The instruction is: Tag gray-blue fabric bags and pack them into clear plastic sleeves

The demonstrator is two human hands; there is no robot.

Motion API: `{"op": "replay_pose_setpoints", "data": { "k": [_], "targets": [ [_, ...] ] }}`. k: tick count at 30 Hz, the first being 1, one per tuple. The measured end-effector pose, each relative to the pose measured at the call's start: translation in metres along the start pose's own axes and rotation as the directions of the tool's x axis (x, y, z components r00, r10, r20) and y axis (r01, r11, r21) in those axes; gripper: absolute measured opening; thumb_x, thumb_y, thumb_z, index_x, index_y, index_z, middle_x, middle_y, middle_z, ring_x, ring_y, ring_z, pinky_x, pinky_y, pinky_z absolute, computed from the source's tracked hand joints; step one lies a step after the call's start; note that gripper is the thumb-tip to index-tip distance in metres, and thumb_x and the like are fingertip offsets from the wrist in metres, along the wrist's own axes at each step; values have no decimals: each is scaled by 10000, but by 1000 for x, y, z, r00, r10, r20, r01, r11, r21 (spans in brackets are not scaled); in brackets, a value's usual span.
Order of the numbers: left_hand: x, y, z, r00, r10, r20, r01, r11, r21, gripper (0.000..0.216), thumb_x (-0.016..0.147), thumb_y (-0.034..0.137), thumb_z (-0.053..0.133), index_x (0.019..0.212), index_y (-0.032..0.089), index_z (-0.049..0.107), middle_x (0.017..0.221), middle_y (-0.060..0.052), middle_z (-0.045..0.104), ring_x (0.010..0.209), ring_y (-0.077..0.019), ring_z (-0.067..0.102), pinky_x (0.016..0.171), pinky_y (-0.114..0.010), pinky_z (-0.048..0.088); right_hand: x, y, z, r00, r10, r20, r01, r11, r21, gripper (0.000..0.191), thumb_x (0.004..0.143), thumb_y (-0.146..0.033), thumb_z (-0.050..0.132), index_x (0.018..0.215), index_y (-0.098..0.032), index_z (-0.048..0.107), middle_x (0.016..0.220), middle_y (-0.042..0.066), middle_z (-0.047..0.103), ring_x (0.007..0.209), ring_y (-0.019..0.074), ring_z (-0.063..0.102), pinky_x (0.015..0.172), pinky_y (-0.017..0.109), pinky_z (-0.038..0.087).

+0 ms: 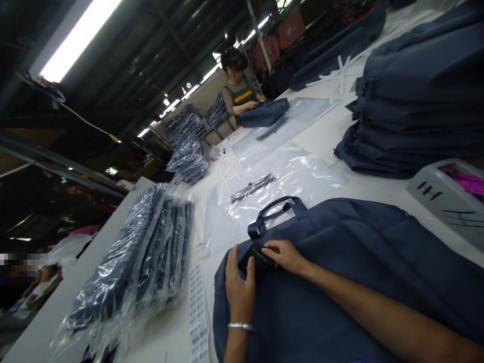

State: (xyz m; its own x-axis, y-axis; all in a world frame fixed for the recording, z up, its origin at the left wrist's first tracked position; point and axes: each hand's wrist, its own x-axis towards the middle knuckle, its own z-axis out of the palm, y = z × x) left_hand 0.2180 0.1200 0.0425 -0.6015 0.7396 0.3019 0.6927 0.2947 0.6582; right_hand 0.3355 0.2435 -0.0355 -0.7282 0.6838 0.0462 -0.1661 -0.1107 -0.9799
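Two hands meet on a black tag (254,260), perhaps card, atop the navy garment bag (340,272) flat on the desk (378,189); left hand (240,287) and right hand (285,254) fingers pinch its ends. The bag looks soft and light, best lifted by its handles (278,210).

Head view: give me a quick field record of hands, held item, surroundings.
hands: left hand and right hand both hold a black tag
under hands: navy bag, handles pointing away
left of bag: sticker strip, bagged stack
ahead: clear plastic bags
right: stack of navy bags, grey box
far end: co-worker at another bag
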Motion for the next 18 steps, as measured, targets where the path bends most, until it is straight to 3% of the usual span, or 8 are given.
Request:
{"op": "replay_pose_setpoints", "data": {
  "k": [3,6,8,10,14,16,18],
  "targets": [
    [21,-12,14,978,-1,208,-4,1000,26,534,834,330,634,1347,229,525,1223,-84,661,1092,-235,634,1000,-418,485,-4,-4,-6,998,-66,-13,63,986,-153,371,906,-496,521,844,-166,678,683,6,627,569,136,575,495,227,426],
    [35,-26,22,951,-76,298,73,997,20,495,842,303,595,1326,208,552,1006,-57,718,815,-188,675,805,-359,548,4,-10,-21,977,-132,-170,76,950,-303,369,936,-470,482,836,-175,680,727,21,656,636,152,603,607,251,455],
    [39,-31,22,944,-64,324,58,998,29,436,835,289,587,1266,222,609,939,-39,722,737,-177,656,765,-354,538,21,-14,-33,958,-110,-266,13,940,-340,308,922,-439,517,885,-181,682,787,36,682,714,168,630,684,263,464],
    [39,-32,20,945,-20,327,13,1000,24,362,812,262,596,1163,232,675,912,-34,720,742,-185,643,790,-372,523,44,-17,-41,954,-28,-299,-75,942,-328,286,890,-428,571,1001,-184,672,780,43,691,707,175,639,671,263,466],
    [43,-30,19,952,35,304,-27,999,-31,184,788,241,601,903,237,744,964,-50,713,921,-224,640,906,-406,489,88,-15,-39,948,152,-280,-225,942,-249,583,875,-540,568,1312,-154,539,553,7,619,424,154,536,461,249,398],
    [53,-34,21,964,19,266,-5,999,-54,176,800,237,582,886,223,734,992,-68,709,990,-237,633,971,-432,463,100,-11,-33,947,204,-248,-252,951,-179,660,866,-580,560,1380,-172,492,532,-6,604,367,133,484,403,231,341],
    [68,-39,26,975,-40,220,59,995,-79,233,833,262,548,995,201,705,1054,-99,701,1015,-243,639,980,-453,466,105,-6,-26,955,202,-217,-228,969,-99,634,847,-564,585,1359,-194,534,558,-8,609,364,108,451,380,213,295]
  ]
}}
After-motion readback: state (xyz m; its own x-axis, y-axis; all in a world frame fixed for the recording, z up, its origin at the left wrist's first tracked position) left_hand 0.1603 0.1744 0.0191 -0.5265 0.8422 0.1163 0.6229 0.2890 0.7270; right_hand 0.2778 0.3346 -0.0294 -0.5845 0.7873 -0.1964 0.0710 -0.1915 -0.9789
